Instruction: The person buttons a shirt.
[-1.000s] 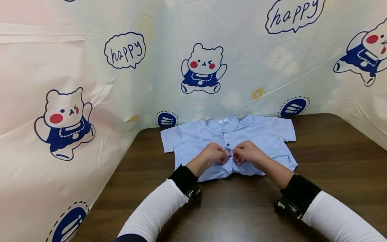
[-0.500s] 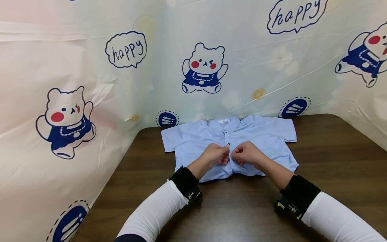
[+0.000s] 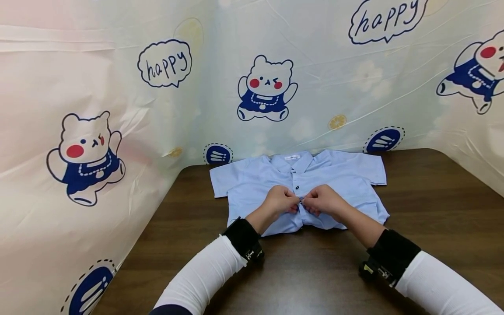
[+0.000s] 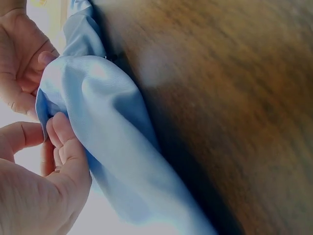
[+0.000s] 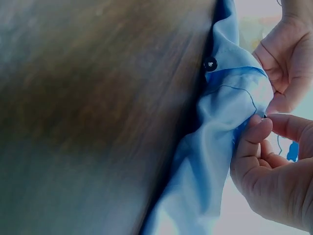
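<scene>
A light-blue short-sleeved shirt (image 3: 252, 177) lies front up on the table, collar away from me. Its front placket runs between my hands, and a dark button (image 3: 297, 187) shows just beyond them. My left hand (image 3: 280, 200) pinches the placket edge between thumb and fingers. Facing it, my right hand (image 3: 323, 199) pinches the fabric from the other side, with a small dark button (image 5: 264, 116) at its fingertips. The fingertips of both hands nearly meet. Another dark button (image 5: 210, 64) sits lower down, near the hem. The buttonhole is hidden by fingers and folds.
The brown wooden table (image 3: 307, 271) extends around the shirt. A printed curtain (image 3: 189, 109) with cartoon bears hangs behind the table and along its sides. Each wrist wears a black strap (image 3: 242, 235) with a small camera.
The left thumb and fingers have come down and inward, closer to the right fingertips. The button above, partly covered half a second ago, shows fully again. The shirt stays in place.
</scene>
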A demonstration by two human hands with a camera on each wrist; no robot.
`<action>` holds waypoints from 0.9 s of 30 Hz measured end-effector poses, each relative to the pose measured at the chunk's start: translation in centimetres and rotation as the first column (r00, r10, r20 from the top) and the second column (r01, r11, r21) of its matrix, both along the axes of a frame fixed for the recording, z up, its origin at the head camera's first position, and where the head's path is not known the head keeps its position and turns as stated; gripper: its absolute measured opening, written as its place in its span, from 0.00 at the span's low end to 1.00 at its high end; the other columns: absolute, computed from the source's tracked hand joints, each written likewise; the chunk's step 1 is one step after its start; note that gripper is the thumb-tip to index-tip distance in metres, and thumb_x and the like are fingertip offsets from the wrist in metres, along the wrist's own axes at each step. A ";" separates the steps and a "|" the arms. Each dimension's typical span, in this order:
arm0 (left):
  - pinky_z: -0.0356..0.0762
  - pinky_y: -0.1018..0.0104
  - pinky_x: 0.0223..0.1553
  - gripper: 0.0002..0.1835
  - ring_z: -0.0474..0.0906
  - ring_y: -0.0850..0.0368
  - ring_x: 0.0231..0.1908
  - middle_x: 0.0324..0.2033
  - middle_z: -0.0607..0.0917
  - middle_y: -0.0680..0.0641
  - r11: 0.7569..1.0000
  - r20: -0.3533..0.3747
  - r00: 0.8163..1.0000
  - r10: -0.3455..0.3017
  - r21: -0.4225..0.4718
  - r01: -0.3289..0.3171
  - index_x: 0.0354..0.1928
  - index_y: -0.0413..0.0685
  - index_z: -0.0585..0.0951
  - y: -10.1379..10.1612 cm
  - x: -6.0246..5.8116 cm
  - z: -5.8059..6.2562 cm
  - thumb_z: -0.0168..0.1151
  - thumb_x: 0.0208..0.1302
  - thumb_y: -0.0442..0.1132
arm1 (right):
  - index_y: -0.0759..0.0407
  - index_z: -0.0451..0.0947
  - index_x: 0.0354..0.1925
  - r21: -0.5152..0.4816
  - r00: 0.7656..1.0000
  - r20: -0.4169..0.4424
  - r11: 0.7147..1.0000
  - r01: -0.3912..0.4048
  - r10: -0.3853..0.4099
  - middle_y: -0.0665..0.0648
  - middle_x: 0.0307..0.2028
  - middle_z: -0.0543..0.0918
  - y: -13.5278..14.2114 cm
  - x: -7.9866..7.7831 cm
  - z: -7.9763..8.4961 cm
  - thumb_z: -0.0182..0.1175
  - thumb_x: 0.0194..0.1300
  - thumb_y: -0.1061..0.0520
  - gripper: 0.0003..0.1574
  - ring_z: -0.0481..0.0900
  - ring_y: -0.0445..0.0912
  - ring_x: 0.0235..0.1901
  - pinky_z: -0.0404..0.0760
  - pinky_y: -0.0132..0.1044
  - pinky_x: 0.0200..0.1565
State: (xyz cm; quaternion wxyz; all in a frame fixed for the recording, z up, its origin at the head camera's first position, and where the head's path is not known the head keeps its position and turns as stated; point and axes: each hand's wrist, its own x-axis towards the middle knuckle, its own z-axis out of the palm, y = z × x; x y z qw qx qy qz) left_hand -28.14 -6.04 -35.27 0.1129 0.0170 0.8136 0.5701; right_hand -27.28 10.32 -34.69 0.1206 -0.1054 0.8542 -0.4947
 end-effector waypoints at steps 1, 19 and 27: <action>0.82 0.68 0.28 0.06 0.79 0.60 0.21 0.23 0.81 0.46 1.000 -0.002 1.000 -0.002 -0.003 0.002 0.26 0.35 0.81 0.0 0.0 0.0 0.62 0.60 0.27 | 0.69 0.81 0.29 -0.004 1.000 0.013 1.000 0.000 0.000 0.52 0.20 0.78 0.0 0.0 0.0 0.57 0.66 0.63 0.11 0.74 0.41 0.23 0.78 0.34 0.26; 0.81 0.67 0.27 0.06 0.80 0.59 0.22 0.23 0.81 0.48 0.999 -0.064 0.998 -0.004 -0.048 0.001 0.28 0.38 0.79 0.0 0.3 -0.1 0.67 0.56 0.25 | 0.68 0.77 0.30 -0.061 0.993 0.111 0.998 -0.031 0.038 0.53 0.22 0.75 0.1 0.0 -0.1 0.51 0.72 0.63 0.14 0.72 0.42 0.23 0.73 0.33 0.26; 0.79 0.70 0.25 0.05 0.79 0.60 0.21 0.22 0.81 0.49 0.983 -0.109 0.992 -0.069 -0.174 0.050 0.28 0.39 0.80 -0.5 0.2 -0.3 0.69 0.57 0.28 | 0.68 0.77 0.30 -0.043 0.996 0.077 0.998 -0.050 0.054 0.53 0.22 0.76 0.2 0.0 -0.4 0.52 0.72 0.63 0.14 0.72 0.42 0.23 0.74 0.34 0.26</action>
